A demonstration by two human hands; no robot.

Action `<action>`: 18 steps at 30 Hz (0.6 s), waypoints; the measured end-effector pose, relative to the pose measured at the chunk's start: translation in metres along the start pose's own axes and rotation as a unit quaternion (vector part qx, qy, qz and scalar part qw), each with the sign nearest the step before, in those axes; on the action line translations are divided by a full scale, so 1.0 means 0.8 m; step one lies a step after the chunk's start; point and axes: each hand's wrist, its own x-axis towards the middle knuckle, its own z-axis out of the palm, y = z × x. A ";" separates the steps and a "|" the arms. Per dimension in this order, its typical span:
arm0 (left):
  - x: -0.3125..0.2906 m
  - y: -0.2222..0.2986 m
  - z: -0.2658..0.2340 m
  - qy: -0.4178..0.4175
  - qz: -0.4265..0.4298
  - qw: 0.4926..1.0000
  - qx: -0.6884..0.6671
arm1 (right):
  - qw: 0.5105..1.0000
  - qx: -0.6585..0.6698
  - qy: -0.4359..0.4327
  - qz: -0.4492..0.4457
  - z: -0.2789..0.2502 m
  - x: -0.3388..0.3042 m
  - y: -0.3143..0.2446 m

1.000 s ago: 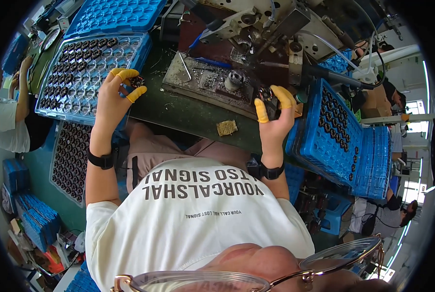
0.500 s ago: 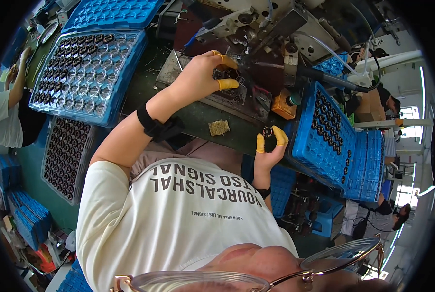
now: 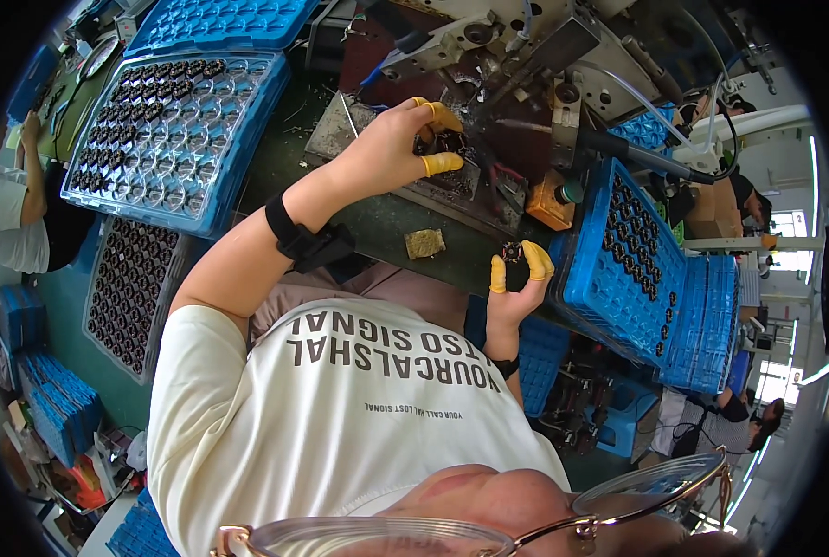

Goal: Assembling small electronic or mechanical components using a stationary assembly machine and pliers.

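My left hand (image 3: 403, 139), with yellow finger covers on thumb and forefinger, reaches onto the metal work plate (image 3: 335, 139) of a machine. Its fingers curl around something dark there, mostly hidden by the hand and the shadow. Lower and to the right, my right hand (image 3: 520, 290), also in yellow finger covers, pinches a small dark round part (image 3: 512, 251) between thumb and fingertips, above the near table edge. Small coppery or reddish spots show on that part. To its right lies a blue tray (image 3: 586, 288) with rows of similar dark parts.
The machine's metal arms (image 3: 563, 56) rise beyond my hands. An orange box (image 3: 548, 200) and a yellowish pad (image 3: 424, 243) lie on the bench. At left are a partly filled clear-and-blue tray (image 3: 219, 186) and a tray of dark parts (image 3: 131, 297) below it. Another person (image 3: 15, 204) works far left.
The whole scene has shifted slightly to the right in the picture. Both hands stay in almost the same places, and the right one still pinches its dark part.
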 end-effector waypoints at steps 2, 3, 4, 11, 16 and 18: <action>-0.002 -0.005 0.001 0.006 0.014 1.000 0.015 | 1.000 -0.001 -0.003 -0.004 0.002 -0.001 0.002; -0.003 -0.007 -0.001 0.010 0.027 0.999 0.031 | 1.000 -0.002 -0.005 -0.006 0.003 -0.002 0.004; -0.003 -0.007 -0.005 0.000 0.038 0.999 0.009 | 1.000 -0.005 -0.008 -0.003 0.002 -0.003 0.005; -0.039 0.062 -0.046 0.033 0.127 0.990 0.041 | 0.999 -0.020 0.002 0.034 -0.007 -0.018 0.017; -0.049 0.173 -0.049 -0.270 0.033 0.768 -0.580 | 0.998 0.056 -0.039 0.014 0.019 -0.005 -0.017; -0.088 0.288 -0.062 -0.342 -0.015 0.700 -0.627 | 0.996 0.081 -0.045 0.006 0.027 0.008 -0.021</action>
